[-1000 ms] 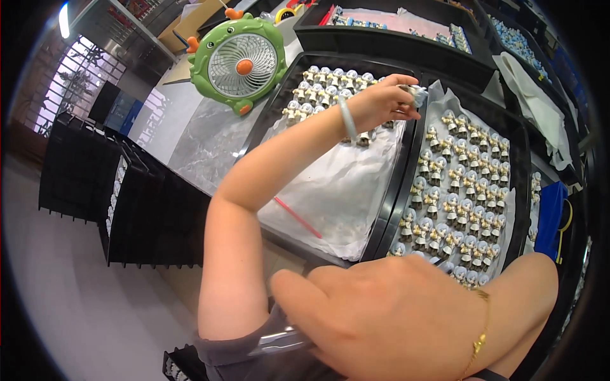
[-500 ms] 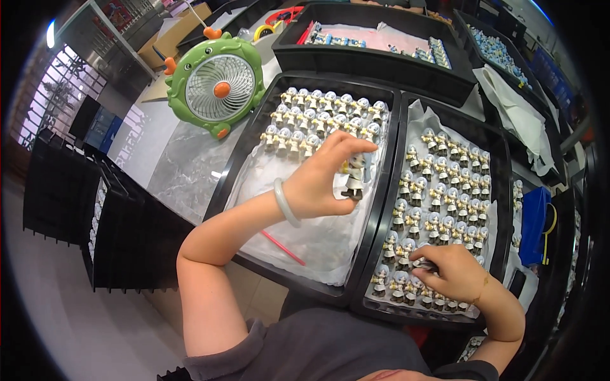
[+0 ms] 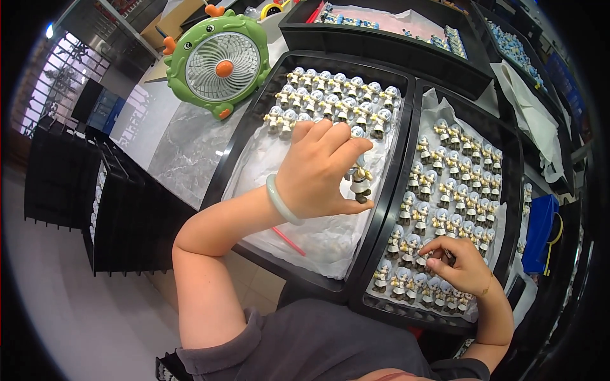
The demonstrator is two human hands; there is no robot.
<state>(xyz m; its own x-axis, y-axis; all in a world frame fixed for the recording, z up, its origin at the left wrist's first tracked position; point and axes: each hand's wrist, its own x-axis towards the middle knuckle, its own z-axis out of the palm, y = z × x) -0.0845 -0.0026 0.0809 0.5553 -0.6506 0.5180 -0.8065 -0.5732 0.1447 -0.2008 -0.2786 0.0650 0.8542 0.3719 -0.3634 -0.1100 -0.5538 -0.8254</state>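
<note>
- My left grip (image 3: 318, 166) is clamped on one small figurine (image 3: 360, 186), thumb at the boots and forefinger near the head.
- I hold it over the left tray (image 3: 318, 284), near the wall shared with the right tray (image 3: 512, 184), beside the bare white liner (image 3: 327, 251).
- My right grip (image 3: 466, 265) is curled low over the standing figures (image 3: 460, 203) in the right tray; I cannot tell whether it is closed on anything.
- To do this well, I judge a light, steady pinch at both ends best, since squeezing across the middle could rub the painted front.
- I should keep my left wrist high, so that my knuckles clear the rows (image 3: 340, 82) at the tray's far end; a brush there might topple several.
- My right fingers want the same care: the neighbours stand close, so a straight lift seems safer than a sideways drag.
- The held piece looks mostly white in the body, with yellowish touches at the front and dark boots; it is roughly upright, its head partly hidden by my finger.
- Its likenesses in both trays show silvery-grey hair and pale faces.
</note>
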